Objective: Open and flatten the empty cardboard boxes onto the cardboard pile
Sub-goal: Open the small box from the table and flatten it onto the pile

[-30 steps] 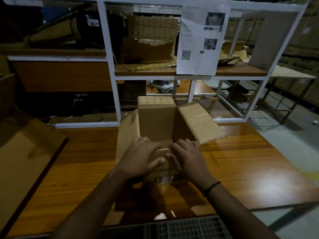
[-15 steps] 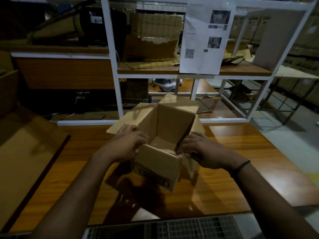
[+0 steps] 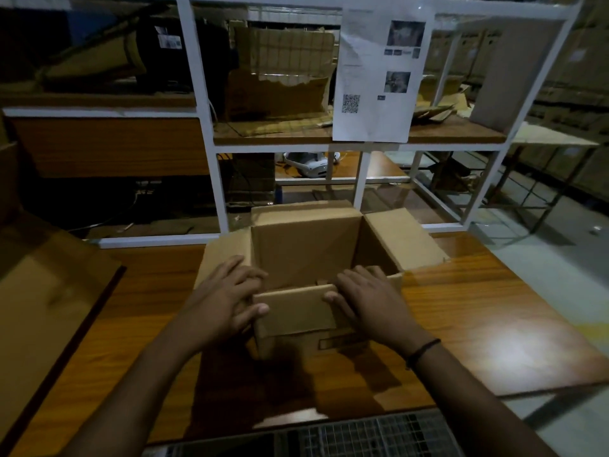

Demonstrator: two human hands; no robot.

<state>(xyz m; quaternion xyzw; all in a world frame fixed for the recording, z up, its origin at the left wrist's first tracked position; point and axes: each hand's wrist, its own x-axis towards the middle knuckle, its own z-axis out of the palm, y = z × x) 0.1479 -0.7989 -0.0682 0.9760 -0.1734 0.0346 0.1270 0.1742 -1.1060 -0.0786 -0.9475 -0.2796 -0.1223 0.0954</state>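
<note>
The fingers (image 3: 237, 268) of the left hand (image 3: 227, 301) lie over the near left corner of the box (image 3: 303, 255), with the thumb pressed against the outer face of the near flap (image 3: 293, 308), so that corner is pinched between them. The right hand (image 3: 372, 305) mirrors this at the near right corner: its thumb bears on the flap's end, while its other digits hook over the rim into the opening. Gripping both corners at once probably steadies the box and folds the near flap outward and down, which would leave the top fully open for collapsing. Both wrists are low and angled inward. The forearms reach forward from the bottom of the view, and the right one wears a dark wristband (image 3: 423, 352). The box stands upright in the middle of the wooden surface (image 3: 494, 308), its other three flaps spread outward, just in front of a white shelf frame (image 3: 211, 159). Flat cardboard (image 3: 49, 291), likely the pile, lies well apart on the left.
</note>
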